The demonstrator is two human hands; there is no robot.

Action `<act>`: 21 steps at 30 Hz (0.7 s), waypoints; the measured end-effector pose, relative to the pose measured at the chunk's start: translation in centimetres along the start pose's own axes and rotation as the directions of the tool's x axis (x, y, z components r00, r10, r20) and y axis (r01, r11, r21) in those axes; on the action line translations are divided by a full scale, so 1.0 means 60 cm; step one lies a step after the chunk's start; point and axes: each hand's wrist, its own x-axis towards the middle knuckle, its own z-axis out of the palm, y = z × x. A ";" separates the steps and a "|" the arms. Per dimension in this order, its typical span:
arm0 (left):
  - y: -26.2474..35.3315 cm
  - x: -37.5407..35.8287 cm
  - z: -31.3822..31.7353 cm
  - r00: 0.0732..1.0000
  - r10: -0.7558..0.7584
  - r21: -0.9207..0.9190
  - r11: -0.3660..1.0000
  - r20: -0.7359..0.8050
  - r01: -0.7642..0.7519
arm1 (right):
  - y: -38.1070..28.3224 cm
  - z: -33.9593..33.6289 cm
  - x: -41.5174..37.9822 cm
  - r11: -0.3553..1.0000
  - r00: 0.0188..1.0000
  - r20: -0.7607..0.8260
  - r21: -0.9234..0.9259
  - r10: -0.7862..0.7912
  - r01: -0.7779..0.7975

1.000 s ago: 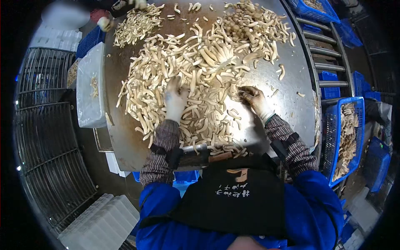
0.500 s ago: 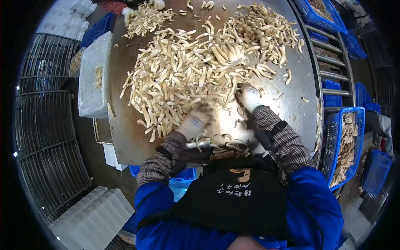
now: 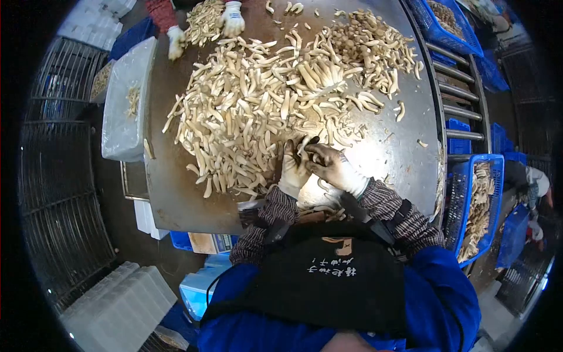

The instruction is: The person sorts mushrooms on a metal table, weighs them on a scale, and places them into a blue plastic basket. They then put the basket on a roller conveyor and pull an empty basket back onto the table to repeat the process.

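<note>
My left hand (image 3: 293,175) and my right hand (image 3: 341,170), both in white gloves with dark-stained fingertips, meet just above the near part of the steel table (image 3: 404,144). Between their fingertips is a small pale mushroom (image 3: 303,144), partly hidden. The left fingers close around it, and the right thumb and fingers pinch at it from the other side. A broad heap of long-stemmed mushrooms (image 3: 234,117) lies directly beyond and left of my hands. More mushrooms (image 3: 325,202) lie close to my apron, partly covered by my forearms.
A co-worker's gloved hands (image 3: 233,20) flank a small mushroom pile (image 3: 203,23) at the far left. A translucent bin (image 3: 120,129) stands beside the table. On the right are rollers (image 3: 460,92) and a blue crate (image 3: 498,202) of mushrooms. Brown-capped mushrooms (image 3: 369,35) lie far right.
My hands were apart, the left blurred over the heap's near edge; now they have come together around a mushroom. The co-worker's hands have moved to either side of the small pile.
</note>
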 end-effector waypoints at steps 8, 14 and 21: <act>-0.005 -0.034 0.066 0.914 0.143 0.082 0.989 -0.379 -0.120 | 0.020 -0.074 0.033 0.948 1.000 0.017 0.317 0.019 -0.024; 0.058 -0.186 0.024 0.948 0.064 -0.320 0.933 -0.312 -0.168 | 0.068 -0.154 0.229 0.318 0.978 -0.019 -0.944 0.205 -0.085; 0.103 -0.587 0.023 0.282 0.725 0.686 0.687 -0.628 -0.241 | 0.172 -0.120 0.418 0.525 0.944 -0.318 -0.790 0.090 -0.316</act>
